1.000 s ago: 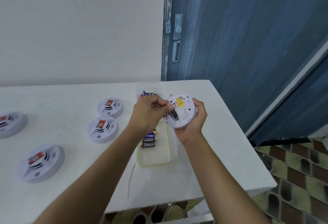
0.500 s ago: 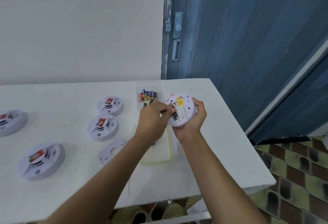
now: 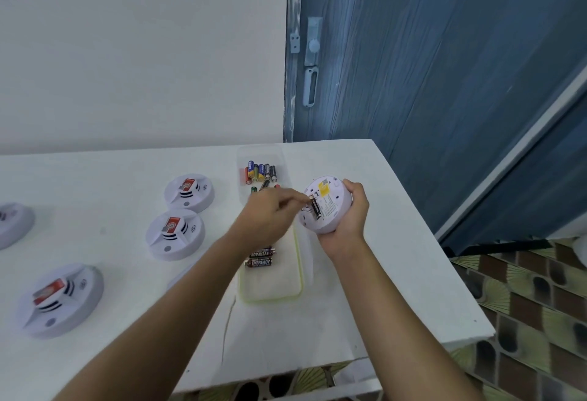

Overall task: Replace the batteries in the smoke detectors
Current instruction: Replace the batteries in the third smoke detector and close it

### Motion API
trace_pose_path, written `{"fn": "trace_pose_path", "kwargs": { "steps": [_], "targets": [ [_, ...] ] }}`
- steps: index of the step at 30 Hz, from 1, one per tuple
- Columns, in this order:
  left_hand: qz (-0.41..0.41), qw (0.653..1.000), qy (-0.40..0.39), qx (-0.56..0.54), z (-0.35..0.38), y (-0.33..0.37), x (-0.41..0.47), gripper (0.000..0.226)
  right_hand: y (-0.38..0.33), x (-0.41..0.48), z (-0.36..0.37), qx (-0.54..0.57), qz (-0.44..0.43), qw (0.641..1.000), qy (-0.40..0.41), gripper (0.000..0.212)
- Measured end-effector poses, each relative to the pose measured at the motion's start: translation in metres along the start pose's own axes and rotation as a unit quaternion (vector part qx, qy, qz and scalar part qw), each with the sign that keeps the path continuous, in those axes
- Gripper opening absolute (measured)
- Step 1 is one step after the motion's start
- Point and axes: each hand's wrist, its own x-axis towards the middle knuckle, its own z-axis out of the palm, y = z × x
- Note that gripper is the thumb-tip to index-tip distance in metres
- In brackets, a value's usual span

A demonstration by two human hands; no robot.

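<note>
Five round white plastic smoke detectors [image 3: 175, 234]: four lie on the white counter [image 3: 365, 273], and the fifth detector [image 3: 333, 207] is held above it. Two shallow trays: one clear plastic tray [image 3: 279, 153] with roughly nine mixed-colour batteries [image 3: 260, 172], and one lime-rimmed tray [image 3: 270, 289] with two black EVEREADY batteries [image 3: 259, 257]. One dark battery [image 3: 315, 208] sits in the fifth detector.

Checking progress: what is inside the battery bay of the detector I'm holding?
One dark battery lies in the bay of the held smoke detector. The left hand's fingertips hide its upper end; any second battery cannot be made out.
</note>
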Motion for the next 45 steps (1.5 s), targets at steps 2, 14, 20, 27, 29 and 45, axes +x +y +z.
{"fn": "trace_pose_path", "kwargs": {
  "steps": [2, 14, 20, 27, 29, 45],
  "targets": [
    [-0.010, 0.999, 0.035, 0.026, -0.007, -0.007, 0.016, 0.024, -0.001, 0.004, -0.003, 0.010, -0.007, 1.000, -0.002, 0.023],
    [-0.086, 0.920, -0.061, 0.377, -0.020, -0.051, 0.106, 0.026, -0.008, 0.028, -0.006, 0.030, -0.011, 0.999, -0.027, 0.033],
    [-0.093, 0.910, -0.069, 0.399, -0.015, -0.046, 0.109, 0.010, -0.009, 0.035, -0.002, 0.018, -0.010, 0.999, -0.038, 0.038],
    [-0.101, 0.932, -0.026, 0.348, -0.016, -0.044, 0.109, 0.024, -0.005, 0.036, 0.002, 0.019, -0.014, 0.999, -0.040, 0.044],
    [-0.077, 0.953, 0.003, 0.292, -0.019, -0.045, 0.108, 0.036, -0.004, 0.035, 0.004, 0.021, -0.016, 0.999, -0.041, 0.045],
    [0.014, 0.999, -0.002, -0.030, -0.046, 0.016, 0.011, 0.034, 0.001, 0.012, 0.015, 0.064, -0.018, 0.995, -0.068, 0.049]
  ]
}}
